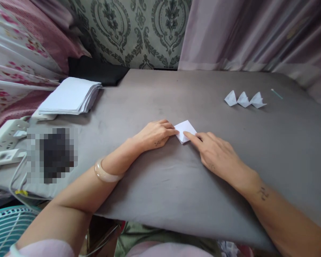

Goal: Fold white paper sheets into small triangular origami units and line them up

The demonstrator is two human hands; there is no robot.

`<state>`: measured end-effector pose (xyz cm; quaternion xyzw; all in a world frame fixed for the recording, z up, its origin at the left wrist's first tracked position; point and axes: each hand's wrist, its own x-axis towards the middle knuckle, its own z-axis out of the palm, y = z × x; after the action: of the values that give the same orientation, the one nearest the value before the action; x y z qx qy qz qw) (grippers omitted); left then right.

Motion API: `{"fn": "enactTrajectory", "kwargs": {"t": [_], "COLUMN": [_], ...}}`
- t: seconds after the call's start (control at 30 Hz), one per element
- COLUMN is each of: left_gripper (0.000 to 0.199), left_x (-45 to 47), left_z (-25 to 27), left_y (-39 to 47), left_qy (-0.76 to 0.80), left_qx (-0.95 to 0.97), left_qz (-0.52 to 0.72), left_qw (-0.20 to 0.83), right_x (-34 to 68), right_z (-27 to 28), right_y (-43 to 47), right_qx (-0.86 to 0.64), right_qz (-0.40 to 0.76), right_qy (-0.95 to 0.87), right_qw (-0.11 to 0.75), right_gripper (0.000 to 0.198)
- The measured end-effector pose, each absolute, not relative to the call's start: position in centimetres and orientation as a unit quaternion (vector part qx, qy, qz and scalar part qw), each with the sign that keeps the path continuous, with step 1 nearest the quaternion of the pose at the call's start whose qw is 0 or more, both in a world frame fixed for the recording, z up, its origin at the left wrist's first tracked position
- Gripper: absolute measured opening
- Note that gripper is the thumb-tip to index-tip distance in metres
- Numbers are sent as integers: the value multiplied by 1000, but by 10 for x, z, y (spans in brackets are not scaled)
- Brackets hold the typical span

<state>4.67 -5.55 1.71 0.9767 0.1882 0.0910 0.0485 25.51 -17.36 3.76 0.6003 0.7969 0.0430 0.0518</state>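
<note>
A small white paper square (pixel 186 127), folded in layers, lies turned cornerwise on the grey tabletop in front of me. At its left corner, my left hand (pixel 158 135) grips the edge with closed fingers; the thumb is hidden. From the right, my right hand (pixel 216 150) holds the paper's lower right side, its index finger pressed on the upper face and its other fingers curled, partly out of sight. Three folded white paper pieces (pixel 244 99) with pointed tops stand in a row farther back on the right.
A stack of white paper sheets (pixel 72 95) lies at the back left, near a black cloth-like item (pixel 96 71). A white power strip (pixel 9 137) with cables sits at the left edge, beside a blurred-out dark object (pixel 57 155). A thin greenish stick (pixel 277 94) lies at the far right.
</note>
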Motion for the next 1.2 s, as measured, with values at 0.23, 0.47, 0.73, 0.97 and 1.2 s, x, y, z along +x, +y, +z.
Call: {"fn": "enactTrajectory", "kwargs": {"t": [0.23, 0.47, 0.73, 0.97, 1.2], "left_gripper": [43, 39, 29, 27, 23], "left_x": [44, 44, 46, 50, 66], "left_z": [20, 8, 2, 2, -5], "left_y": [-58, -51, -42, -45, -49], "left_qy": [169, 175, 218, 247, 217], "left_qx": [984, 971, 931, 918, 927], "left_qz": [60, 145, 209, 222, 249], "left_qw": [20, 73, 205, 217, 178], "right_x": [246, 242, 241, 245, 245], "right_z": [40, 41, 41, 37, 39], "right_y": [-173, -176, -176, -177, -175], "right_qx": [603, 602, 606, 604, 611], "right_qz": [45, 56, 67, 65, 34], "right_qy": [782, 779, 775, 784, 783], "right_qw": [150, 167, 163, 125, 109], "right_gripper": [71, 70, 68, 64, 59]}}
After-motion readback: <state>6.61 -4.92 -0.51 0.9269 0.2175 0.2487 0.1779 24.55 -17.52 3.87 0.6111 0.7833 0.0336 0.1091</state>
